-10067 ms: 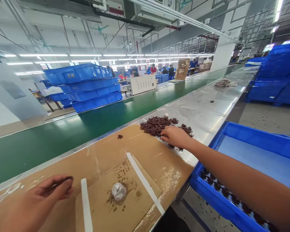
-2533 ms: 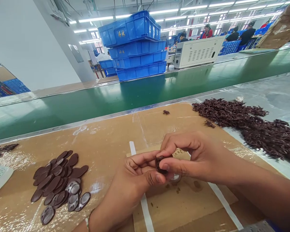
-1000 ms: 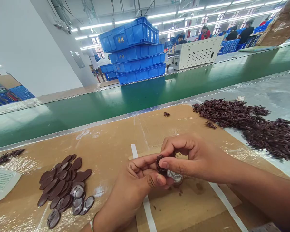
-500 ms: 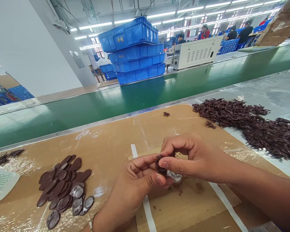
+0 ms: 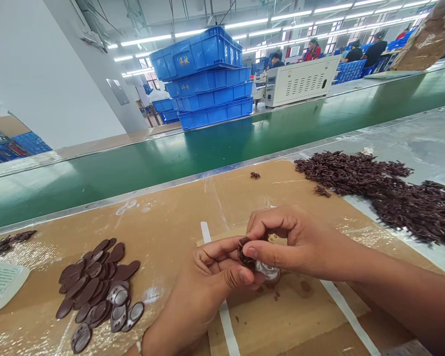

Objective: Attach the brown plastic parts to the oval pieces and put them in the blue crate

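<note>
A small dark piece [image 5: 244, 251] is pinched by the fingertips of the left hand [image 5: 215, 272] and right hand [image 5: 289, 242], below the frame's centre; it could be dropped beside the shiny knob [image 5: 270, 272] were either pinch slackened.

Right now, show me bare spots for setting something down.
Bare: the brown sheet between the oval pieces and left hand, back toward the green belt. Crowded: around the dark piece between left and right hand, and at the dark heap.
</note>
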The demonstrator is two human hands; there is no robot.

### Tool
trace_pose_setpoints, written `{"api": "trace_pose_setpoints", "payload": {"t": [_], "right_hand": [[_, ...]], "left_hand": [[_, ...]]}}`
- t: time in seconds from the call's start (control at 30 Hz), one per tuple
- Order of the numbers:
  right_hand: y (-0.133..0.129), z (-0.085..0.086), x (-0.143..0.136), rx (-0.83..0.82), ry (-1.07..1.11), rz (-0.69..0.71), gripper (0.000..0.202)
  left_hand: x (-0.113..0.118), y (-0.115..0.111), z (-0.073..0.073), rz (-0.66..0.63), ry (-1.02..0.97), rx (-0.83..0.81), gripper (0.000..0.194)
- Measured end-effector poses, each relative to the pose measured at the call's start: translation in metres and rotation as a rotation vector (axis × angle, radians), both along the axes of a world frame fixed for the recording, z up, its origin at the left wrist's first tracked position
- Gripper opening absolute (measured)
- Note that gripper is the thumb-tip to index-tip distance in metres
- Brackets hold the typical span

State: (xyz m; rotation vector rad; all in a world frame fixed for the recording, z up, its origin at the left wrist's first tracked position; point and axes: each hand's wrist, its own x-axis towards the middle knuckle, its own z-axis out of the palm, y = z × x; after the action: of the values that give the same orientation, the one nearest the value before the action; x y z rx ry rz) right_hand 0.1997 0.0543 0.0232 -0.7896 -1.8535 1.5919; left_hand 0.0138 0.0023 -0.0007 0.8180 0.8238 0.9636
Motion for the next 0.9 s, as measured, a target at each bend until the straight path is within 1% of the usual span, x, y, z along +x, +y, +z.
{"api": "trace_pose_setpoints", "payload": {"t": [0.1, 0.27, 0.4, 0.6, 0.77, 0.9], "right_hand": [[0.0000, 0.0000, -0.0002, 0.001, -0.009, -0.009, 0.027], [0.0007, 0.0008, -0.0004, -0.009, 0.002, -0.003, 0.025], [0.0007, 0.0007, -0.0004, -0.009, 0.010, 0.006, 0.023], [-0.0006, -0.0004, 0.0004, 0.008, -0.017, -0.014, 0.025], [0.0002, -0.0001, 0.0006, 0.002, -0.007, -0.002, 0.026], [0.0004, -0.0016, 0.0012, 0.019, -0.012, -0.001, 0.025]], "left_hand": [[-0.0007, -0.0004, -0.0001, 0.005, -0.002, 0.011, 0.030], [-0.0014, -0.0010, -0.0009, 0.017, 0.007, 0.000, 0.034], [-0.0006, -0.0004, -0.0014, 0.009, 0.011, 0.000, 0.031], [0.0001, 0.0009, -0.0010, 0.001, -0.001, 0.002, 0.035], [0.0001, 0.0009, -0.0012, 0.001, -0.022, 0.016, 0.032], [0.0002, 0.0007, -0.0021, 0.006, -0.016, -0.003, 0.033]]}}
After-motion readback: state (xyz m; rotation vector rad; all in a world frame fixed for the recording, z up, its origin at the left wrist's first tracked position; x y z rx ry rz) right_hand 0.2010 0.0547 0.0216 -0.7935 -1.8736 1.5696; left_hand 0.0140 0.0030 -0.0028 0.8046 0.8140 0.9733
